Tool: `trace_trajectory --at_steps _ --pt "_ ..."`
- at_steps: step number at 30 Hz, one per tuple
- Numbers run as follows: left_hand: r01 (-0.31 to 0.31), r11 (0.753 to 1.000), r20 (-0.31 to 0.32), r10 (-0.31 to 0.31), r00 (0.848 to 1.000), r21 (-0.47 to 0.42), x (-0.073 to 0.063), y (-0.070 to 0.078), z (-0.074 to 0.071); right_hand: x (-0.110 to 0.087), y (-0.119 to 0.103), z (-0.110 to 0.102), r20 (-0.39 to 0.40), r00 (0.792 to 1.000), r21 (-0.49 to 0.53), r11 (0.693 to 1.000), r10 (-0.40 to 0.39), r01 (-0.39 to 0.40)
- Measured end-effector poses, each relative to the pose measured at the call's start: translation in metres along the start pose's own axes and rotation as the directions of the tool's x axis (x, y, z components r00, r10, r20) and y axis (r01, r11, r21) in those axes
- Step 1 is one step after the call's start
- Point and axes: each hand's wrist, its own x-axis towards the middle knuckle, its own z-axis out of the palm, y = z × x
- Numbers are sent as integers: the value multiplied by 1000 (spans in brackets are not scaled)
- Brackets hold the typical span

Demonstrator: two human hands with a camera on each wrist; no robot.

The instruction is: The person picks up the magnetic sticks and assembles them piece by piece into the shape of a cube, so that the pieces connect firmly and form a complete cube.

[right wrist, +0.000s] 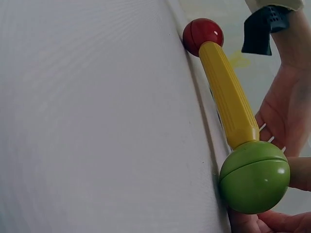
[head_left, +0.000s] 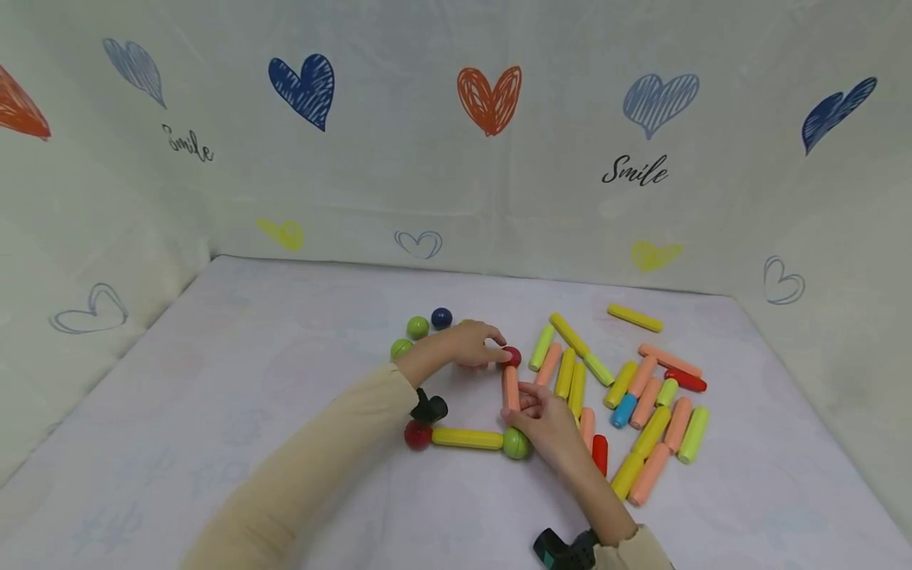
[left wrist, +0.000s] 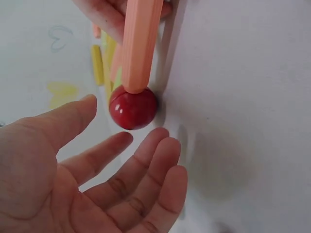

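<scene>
Two sleeves [head_left: 306, 459] show, left hand [head_left: 472, 345] spread beside one red ball [left wrist: 133, 109], right hand [head_left: 547, 418] pinching one orange stick [left wrist: 142, 51].

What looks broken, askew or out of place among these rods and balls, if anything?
Nothing stands out. The yellow rod joins the near red ball and the green ball without visible damage, and the orange rod meets the far red ball. Loose rods at right point various ways, which seems ordinary scatter.

Room type unclear; heart-printed drapes [head_left: 399, 174] enclose pale table [head_left: 285, 324] on three sides.
</scene>
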Motion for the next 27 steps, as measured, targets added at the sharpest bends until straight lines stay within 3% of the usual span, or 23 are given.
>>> trace_trajectory --at_steps 3,8,16,21,27 --pt "-36 999 -36 36 999 2 -14 -8 -2 -1 -1 1 1 1000 -17 1000 -13 13" --pt "-98 995 -96 98 991 10 -50 -24 -1 -4 -2 1 6 999 -56 998 -31 32" --pt "-80 994 -75 75 994 -74 -104 -47 16 -5 -2 -1 4 999 -83 996 -38 39" --pt "-96 990 -99 86 991 -99 -124 -60 31 -6 -2 -2 0 999 -92 995 -39 39" --pt "-121 983 -165 98 981 -140 -135 -70 45 -7 -2 -1 -7 999 -99 994 -38 37"
